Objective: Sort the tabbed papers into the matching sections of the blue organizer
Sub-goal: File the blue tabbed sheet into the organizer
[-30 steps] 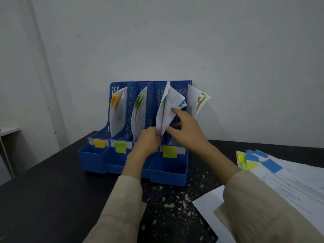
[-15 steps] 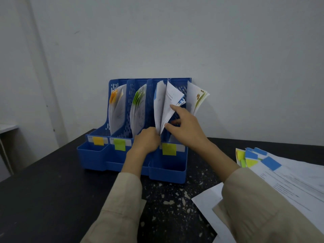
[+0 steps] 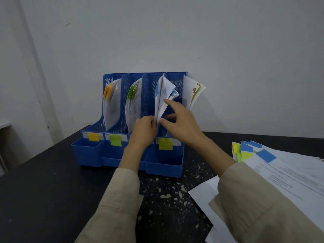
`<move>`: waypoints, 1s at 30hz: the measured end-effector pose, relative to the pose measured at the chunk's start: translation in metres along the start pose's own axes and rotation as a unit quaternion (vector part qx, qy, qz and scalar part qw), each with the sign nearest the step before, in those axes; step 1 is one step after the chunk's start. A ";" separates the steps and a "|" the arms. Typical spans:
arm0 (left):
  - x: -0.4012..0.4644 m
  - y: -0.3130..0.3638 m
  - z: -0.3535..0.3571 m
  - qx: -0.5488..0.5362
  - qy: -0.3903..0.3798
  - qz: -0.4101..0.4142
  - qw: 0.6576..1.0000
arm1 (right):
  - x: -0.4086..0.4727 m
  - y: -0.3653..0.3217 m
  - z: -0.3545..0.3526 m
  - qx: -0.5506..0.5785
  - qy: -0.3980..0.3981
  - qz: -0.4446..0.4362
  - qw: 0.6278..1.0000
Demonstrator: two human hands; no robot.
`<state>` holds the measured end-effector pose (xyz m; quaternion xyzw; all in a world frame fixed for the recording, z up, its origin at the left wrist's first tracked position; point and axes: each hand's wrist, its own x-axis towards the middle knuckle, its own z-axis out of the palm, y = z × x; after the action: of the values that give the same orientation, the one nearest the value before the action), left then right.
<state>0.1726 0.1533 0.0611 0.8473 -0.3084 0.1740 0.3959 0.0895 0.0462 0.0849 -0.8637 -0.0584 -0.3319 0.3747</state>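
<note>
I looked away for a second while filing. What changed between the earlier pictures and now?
The blue-tabbed sheet stands straighter and deeper in the third section. The left hand still pinches its lower edge; the right hand still steadies it. The organizer and the stack are unchanged.

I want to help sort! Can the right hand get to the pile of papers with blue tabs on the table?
Probably yes. The right hand is busy at the blue-tabbed sheets in the organizer, but the pile lies uncovered beside that arm.
</note>
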 end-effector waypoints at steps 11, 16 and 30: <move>-0.008 0.056 -0.037 -0.040 0.170 0.071 0.982 | -0.037 -0.001 -0.059 -0.070 -0.003 0.002 0.998; -0.022 0.095 -0.012 -0.142 -0.029 0.131 0.981 | -0.079 0.001 -0.102 -0.140 -0.046 0.071 0.987; -0.082 0.115 0.107 0.046 -0.408 0.011 0.912 | -0.200 0.069 -0.214 -0.390 -0.006 0.554 0.736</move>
<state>0.0410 0.0443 0.0151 0.8583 -0.4442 -0.1689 0.1939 -0.1538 -0.1201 0.0259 -0.8156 0.5628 -0.0544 0.1228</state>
